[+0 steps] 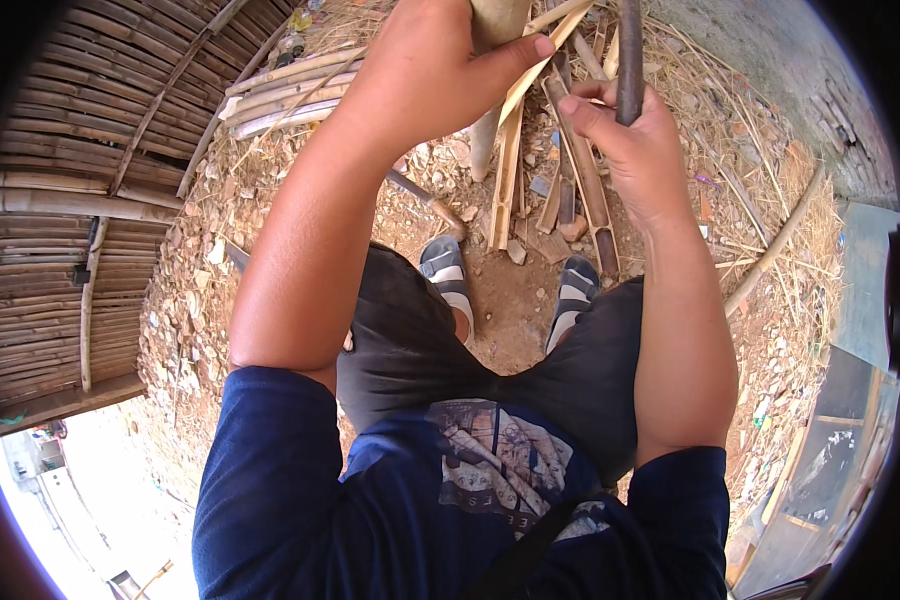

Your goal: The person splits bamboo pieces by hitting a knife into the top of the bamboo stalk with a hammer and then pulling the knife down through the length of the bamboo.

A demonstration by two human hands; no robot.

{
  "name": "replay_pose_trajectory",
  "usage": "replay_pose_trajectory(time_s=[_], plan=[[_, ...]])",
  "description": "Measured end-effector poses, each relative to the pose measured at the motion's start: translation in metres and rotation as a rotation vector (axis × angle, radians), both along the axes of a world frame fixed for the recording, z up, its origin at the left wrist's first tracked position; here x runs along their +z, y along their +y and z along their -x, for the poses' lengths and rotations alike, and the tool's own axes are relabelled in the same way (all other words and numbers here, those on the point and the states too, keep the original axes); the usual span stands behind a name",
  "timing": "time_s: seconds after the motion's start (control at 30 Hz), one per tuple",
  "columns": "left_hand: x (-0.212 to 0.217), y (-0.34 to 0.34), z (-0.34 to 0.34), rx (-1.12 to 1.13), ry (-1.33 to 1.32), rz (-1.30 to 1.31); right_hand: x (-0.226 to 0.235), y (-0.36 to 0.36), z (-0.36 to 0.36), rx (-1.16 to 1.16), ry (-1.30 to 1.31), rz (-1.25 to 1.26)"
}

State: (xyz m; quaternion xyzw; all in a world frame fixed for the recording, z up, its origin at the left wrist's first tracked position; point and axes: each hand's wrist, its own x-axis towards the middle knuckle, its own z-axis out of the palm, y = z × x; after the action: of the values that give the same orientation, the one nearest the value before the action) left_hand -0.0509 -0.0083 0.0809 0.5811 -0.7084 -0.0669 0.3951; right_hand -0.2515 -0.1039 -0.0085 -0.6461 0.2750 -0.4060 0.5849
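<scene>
My left hand (425, 75) is closed round a thick, pale wooden pole (483, 150) at the top of the view, its thumb lying across the front. A light, freshly split strip (538, 80) slants right beside that thumb; whether the hand grips it too, I cannot tell. In my right hand (635, 145) is a dark rod (630, 60), held upright with fingers wrapped round its lower end. Its top runs out of view. Between and below the hands, several split bamboo pieces (508, 185) lie on the ground, one a long brown half-tube (588, 185).
A tool with a brown wooden end (440, 212) lies by my left foot (445, 265). Bamboo poles (290, 95) are stacked at the upper left, near a slatted bamboo wall (80, 110). Rubble and straw cover the ground. A grey wall (820, 100) and boards (810, 450) stand at the right.
</scene>
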Motion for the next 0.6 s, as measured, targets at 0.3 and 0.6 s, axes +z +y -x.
replay_pose_trajectory(time_s=[0.3,0.6], plan=[[-0.029,-0.034,0.002,-0.121,0.159,0.101,-0.032,-0.015,-0.04,-0.018,0.07,0.204],[-0.395,-0.04,-0.051,1.259,0.886,-0.787,-0.027,-0.027,-0.046,0.022,-0.115,-0.022]])
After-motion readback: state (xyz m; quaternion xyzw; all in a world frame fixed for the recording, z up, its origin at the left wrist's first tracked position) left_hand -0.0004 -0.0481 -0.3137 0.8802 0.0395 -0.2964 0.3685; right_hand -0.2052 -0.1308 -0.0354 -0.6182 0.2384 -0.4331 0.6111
